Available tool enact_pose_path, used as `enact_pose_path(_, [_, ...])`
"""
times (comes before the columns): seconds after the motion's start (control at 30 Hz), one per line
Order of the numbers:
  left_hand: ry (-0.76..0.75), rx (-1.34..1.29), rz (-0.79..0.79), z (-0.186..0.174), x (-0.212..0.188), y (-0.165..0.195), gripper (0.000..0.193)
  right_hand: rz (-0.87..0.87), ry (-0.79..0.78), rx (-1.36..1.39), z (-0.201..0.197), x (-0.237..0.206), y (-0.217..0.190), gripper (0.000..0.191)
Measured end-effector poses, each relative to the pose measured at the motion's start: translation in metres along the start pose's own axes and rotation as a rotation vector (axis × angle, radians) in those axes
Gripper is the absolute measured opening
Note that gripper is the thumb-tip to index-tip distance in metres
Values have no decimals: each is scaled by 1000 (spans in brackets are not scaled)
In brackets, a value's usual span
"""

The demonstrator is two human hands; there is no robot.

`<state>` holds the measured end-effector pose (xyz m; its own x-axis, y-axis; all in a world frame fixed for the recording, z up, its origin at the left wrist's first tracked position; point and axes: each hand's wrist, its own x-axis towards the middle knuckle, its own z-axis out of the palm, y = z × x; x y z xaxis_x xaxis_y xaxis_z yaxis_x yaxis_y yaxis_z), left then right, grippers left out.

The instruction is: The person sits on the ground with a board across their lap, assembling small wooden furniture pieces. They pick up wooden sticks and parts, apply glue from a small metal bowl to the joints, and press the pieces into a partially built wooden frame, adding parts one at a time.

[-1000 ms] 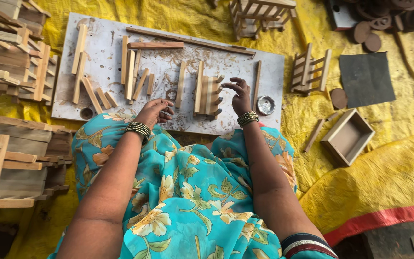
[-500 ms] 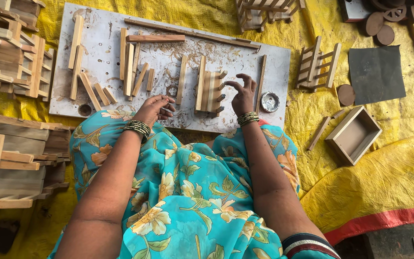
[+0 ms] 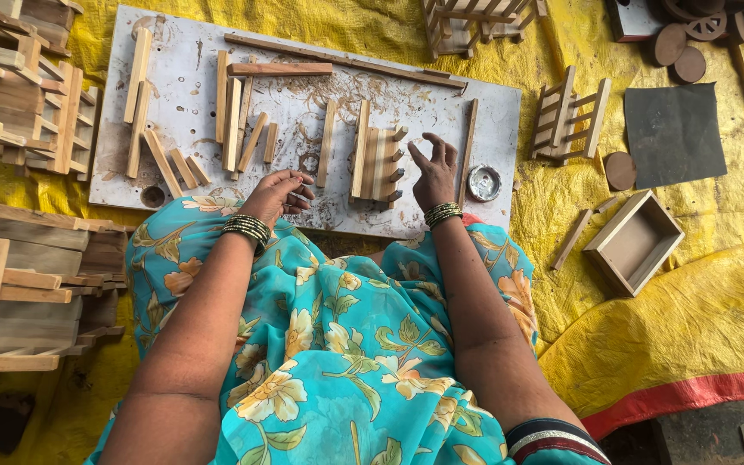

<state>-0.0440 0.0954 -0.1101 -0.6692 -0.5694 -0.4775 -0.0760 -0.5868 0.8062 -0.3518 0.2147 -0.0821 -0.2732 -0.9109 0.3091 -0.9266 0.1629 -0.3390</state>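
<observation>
A white, sawdust-streaked work board (image 3: 174, 77) lies on yellow sheeting in front of my lap. On it sit several loose wooden slats (image 3: 232, 120) and a half-built slatted wooden piece (image 3: 376, 164). My right hand (image 3: 434, 172) hovers just right of that piece, fingers apart and palm empty. My left hand (image 3: 279, 194) rests at the board's near edge with its fingers curled together. Whether it pinches something small is not visible. A small round metal tin (image 3: 483, 182) sits right of my right hand.
Stacks of finished wooden racks (image 3: 19, 86) and frames (image 3: 2, 319) stand at the left. At the right are another rack (image 3: 570, 120), a dark sanding sheet (image 3: 673, 133), an open wooden box (image 3: 635, 241), round wooden discs (image 3: 682, 52) and a loose stick (image 3: 572, 239).
My right hand has drifted slightly right beside the slatted piece, and its fingers have spread a little. My left hand stays at the board's edge.
</observation>
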Motion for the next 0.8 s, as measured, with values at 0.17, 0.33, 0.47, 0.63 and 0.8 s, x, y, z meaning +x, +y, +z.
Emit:
enact_pose_path(0.17, [1,8,3,0,0,1,24,-50,40,64,-1,-1,1,78])
enact_pose_path(0.33, [-4,12,3,-1,0,0,24,-80,24,16,0,-2,-4,66])
enact_pose_path(0.47, [2,10,3,0,0,0,24,-101,1,12,2,-4,-4,59])
enact_pose_path(0.63, [8,16,0,0,-1,0,24,-94,108,55,3,-5,0,56])
enact_pose_path(0.8, [1,17,0,1,-2,3,24,-39,178,72,-3,-4,1,63])
